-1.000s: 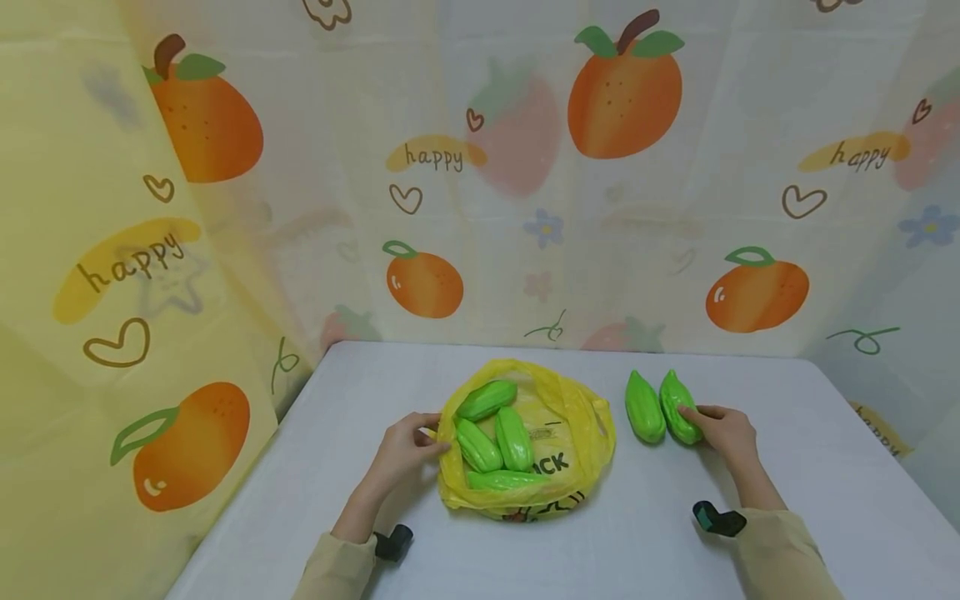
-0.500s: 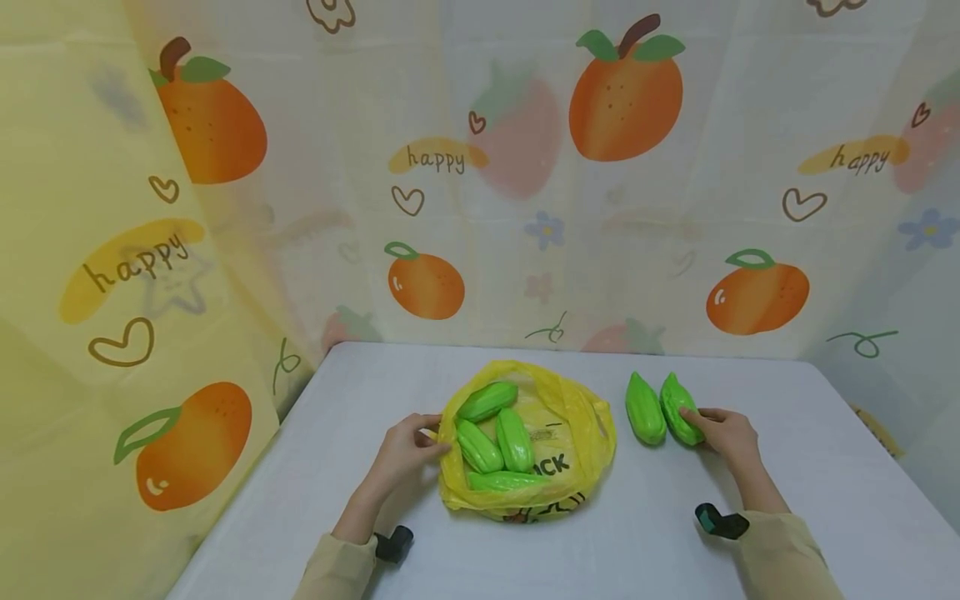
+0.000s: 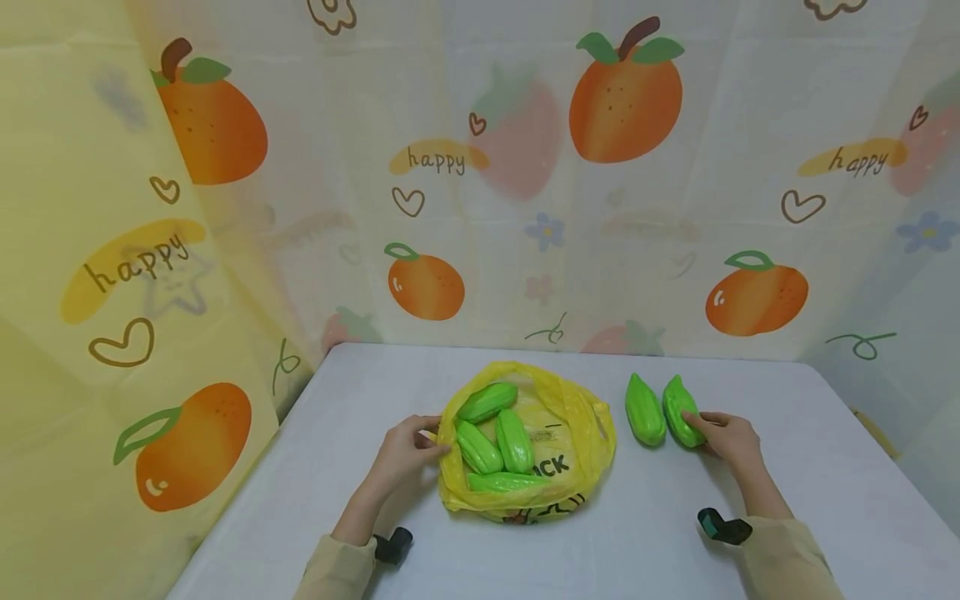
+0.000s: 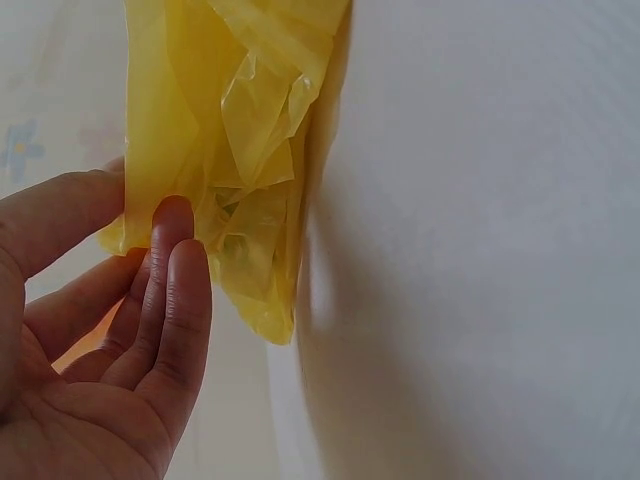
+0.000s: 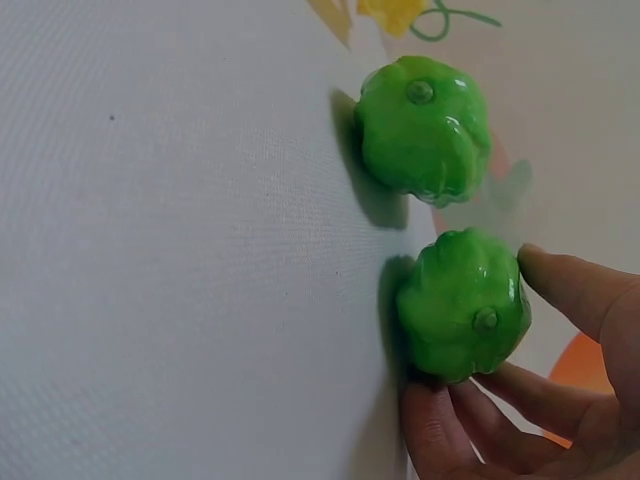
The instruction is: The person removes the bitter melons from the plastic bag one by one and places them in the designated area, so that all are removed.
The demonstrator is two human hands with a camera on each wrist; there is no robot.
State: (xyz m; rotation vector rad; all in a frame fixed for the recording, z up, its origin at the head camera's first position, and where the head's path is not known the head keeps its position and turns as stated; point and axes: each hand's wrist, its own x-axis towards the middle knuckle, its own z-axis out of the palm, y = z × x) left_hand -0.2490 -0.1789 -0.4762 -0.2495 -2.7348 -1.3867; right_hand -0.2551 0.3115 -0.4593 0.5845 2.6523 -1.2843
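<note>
A yellow plastic bag (image 3: 573, 392) lies with its mouth spread on the table, several ridged green bitter melons (image 3: 514, 440) inside it. At the bag's left edge my left hand (image 3: 405, 450) pinches the rim between thumb and fingers; the left wrist view shows the thin plastic (image 4: 165, 120) caught there. To the right of the bag, two more bitter melons lie side by side, a small gap between them. My right hand (image 3: 731, 440) grips the right one (image 3: 677, 408), thumb on one side and fingers on the other. The left one (image 3: 643, 408) is untouched.
The table (image 3: 645, 533) has a white cover. Behind it hangs a fruit-print curtain (image 3: 555, 275), and a yellowish curtain (image 3: 45, 433) closes off the left side. A dark wrist device (image 3: 723, 527) sits at the right cuff, another dark device (image 3: 393, 546) at the left.
My right hand and the bitter melon in it have shifted slightly right, so the gap to the neighbouring one is a little wider. The left hand and bag stay where they were.
</note>
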